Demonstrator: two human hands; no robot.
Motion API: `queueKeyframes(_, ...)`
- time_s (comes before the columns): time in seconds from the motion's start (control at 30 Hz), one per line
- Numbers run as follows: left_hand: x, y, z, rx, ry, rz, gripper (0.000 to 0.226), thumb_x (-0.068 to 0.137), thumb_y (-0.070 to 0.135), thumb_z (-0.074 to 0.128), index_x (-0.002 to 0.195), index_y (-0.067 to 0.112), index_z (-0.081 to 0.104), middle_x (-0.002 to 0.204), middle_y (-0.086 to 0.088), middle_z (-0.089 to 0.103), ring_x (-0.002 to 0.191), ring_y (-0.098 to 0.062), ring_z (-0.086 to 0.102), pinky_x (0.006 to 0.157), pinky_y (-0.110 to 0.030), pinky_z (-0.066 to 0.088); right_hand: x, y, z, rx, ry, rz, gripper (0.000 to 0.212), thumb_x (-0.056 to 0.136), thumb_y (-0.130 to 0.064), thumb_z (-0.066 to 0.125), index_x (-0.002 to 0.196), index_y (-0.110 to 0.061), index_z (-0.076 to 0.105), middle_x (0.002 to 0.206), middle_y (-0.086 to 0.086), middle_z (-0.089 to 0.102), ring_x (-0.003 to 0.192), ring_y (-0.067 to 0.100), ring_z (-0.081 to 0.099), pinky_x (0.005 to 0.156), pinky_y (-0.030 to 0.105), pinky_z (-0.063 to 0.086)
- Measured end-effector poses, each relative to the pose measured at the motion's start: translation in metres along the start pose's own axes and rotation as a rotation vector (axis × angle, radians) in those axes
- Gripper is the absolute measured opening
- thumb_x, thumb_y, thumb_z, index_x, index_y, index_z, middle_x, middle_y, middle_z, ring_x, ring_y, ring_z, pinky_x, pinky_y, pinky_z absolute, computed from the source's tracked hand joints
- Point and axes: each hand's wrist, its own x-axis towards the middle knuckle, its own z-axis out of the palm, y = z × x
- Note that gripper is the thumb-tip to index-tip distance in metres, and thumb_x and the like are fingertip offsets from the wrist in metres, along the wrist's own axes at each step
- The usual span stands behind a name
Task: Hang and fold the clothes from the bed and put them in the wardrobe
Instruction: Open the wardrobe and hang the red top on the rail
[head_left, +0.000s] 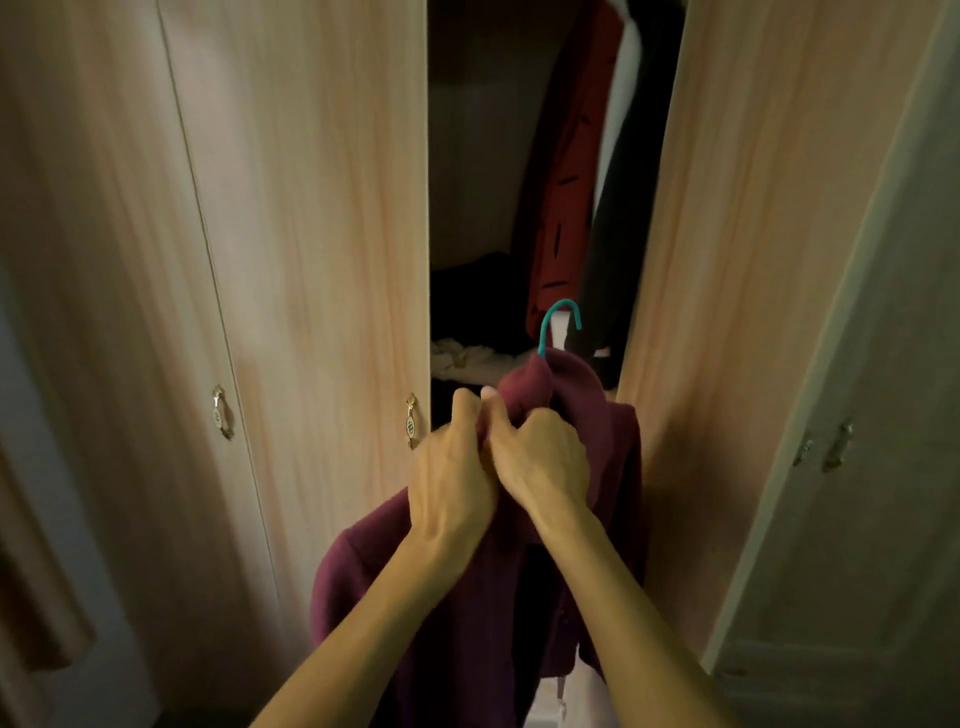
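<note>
A home bedroom is showing here: a pale wood-grain wardrobe (311, 208) is standing with one door (753, 260) open, a red garment (566, 182) and a dark garment (623, 234) are hanging inside, and folded white linen (467, 358) is lying on its shelf.

Hands, two: left hand (451, 467), right hand (543, 457). One maroon shirt (605, 447). One teal hanger (544, 332). Two closed doors (311, 234).

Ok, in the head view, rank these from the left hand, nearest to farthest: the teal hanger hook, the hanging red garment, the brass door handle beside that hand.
1. Brass door handle, just left of the left hand.
2. Teal hanger hook, above the maroon garment, to the right.
3. Red garment, hanging farther back, upper right.
</note>
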Motion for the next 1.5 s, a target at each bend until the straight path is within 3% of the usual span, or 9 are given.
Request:
queueKeyframes(0.13,-0.007,0.016,0.003,-0.127,0.014,-0.071,0.02,0.089,0.007,0.05,0.09,0.02,0.034,0.061,0.005,0.055,0.051,-0.011,0.052,0.044,-0.027,0.039,0.016,-0.005,-0.007,0.07,0.099,-0.006,0.028,0.081,-0.038,0.057,0.09,-0.013,0.063,0.084,0.002,0.068,0.081,0.025,0.065,0.077,0.037,0.053)
queueKeyframes(0.27,-0.005,0.026,-0.008,-0.309,-0.184,-0.078,0.029,0.088,0.0,0.05,0.094,0.025,0.036,0.067,0.003,0.058,0.059,-0.008,0.056,0.049,-0.022,0.043,0.024,-0.013,-0.022,0.096,0.064,-0.138,0.016,0.082,-0.026,0.053,0.093,-0.018,0.062,0.082,-0.001,0.067,0.08,0.022,0.065,0.079,0.042,0.054)
queueKeyframes(0.4,0.014,0.014,-0.028,-0.298,-0.417,-0.044,0.025,0.088,0.034,0.062,0.104,0.029,0.043,0.079,0.009,0.062,0.068,-0.001,0.06,0.062,-0.018,0.048,0.032,-0.021,-0.034,-0.008,0.039,-0.285,0.002,0.089,-0.022,0.053,0.087,-0.023,0.054,0.081,-0.008,0.061,0.087,0.02,0.063,0.082,0.033,0.051)
queueKeyframes(0.5,0.037,-0.005,-0.034,-0.339,-0.528,-0.123,0.041,0.073,0.063,0.063,0.101,0.035,0.051,0.089,0.008,0.066,0.08,-0.005,0.064,0.075,-0.026,0.054,0.04,-0.024,-0.037,-0.095,0.063,-0.337,0.018,0.095,-0.03,0.052,0.106,-0.017,0.059,0.1,0.0,0.065,0.097,0.02,0.062,0.079,0.029,0.046)
queueKeyframes(0.57,0.057,-0.017,-0.034,-0.355,-0.532,-0.156,0.037,0.08,0.062,0.059,0.098,0.03,0.058,0.09,0.005,0.066,0.082,-0.007,0.063,0.076,-0.024,0.052,0.054,-0.022,-0.039,-0.178,0.096,-0.318,0.024,0.096,-0.033,0.05,0.111,-0.015,0.057,0.105,0.003,0.064,0.096,0.022,0.063,0.075,0.028,0.046)
queueKeyframes(0.67,0.099,-0.045,-0.021,-0.136,-0.416,-0.071,0.027,0.091,0.045,0.055,0.102,0.02,0.058,0.093,0.003,0.063,0.076,-0.01,0.06,0.067,-0.021,0.048,0.077,-0.016,-0.046,-0.252,0.152,-0.284,0.024,0.096,-0.034,0.047,0.107,-0.015,0.056,0.097,0.005,0.065,0.09,0.025,0.064,0.075,0.033,0.051)
queueKeyframes(0.8,0.164,-0.085,0.012,0.263,-0.334,0.131,0.03,0.095,0.036,0.048,0.119,0.017,0.051,0.114,-0.003,0.055,0.1,-0.021,0.055,0.08,-0.028,0.042,0.101,-0.013,-0.046,-0.308,0.181,-0.271,0.02,0.096,-0.032,0.048,0.098,-0.015,0.058,0.086,0.002,0.063,0.079,0.023,0.063,0.068,0.032,0.05)
queueKeyframes(1.17,0.327,-0.139,0.078,0.878,-0.315,0.537,0.06,0.096,0.053,0.028,0.142,0.014,0.034,0.144,-0.012,0.038,0.137,-0.031,0.026,0.115,-0.05,0.013,0.177,-0.033,-0.015,-0.414,0.259,-0.246,0.019,0.095,-0.035,0.051,0.079,-0.024,0.047,0.066,-0.008,0.051,0.058,0.01,0.052,0.052,0.025,0.036)
queueKeyframes(1.5,0.374,-0.18,0.081,1.412,-0.399,0.611,0.075,0.092,0.068,0.013,0.123,0.02,0.062,0.141,-0.006,0.046,0.143,-0.03,0.013,0.107,-0.061,-0.02,0.209,-0.056,0.014,-0.409,0.299,-0.258,0.021,0.095,-0.033,0.051,0.078,-0.021,0.051,0.068,-0.006,0.053,0.058,0.008,0.053,0.049,0.022,0.037)
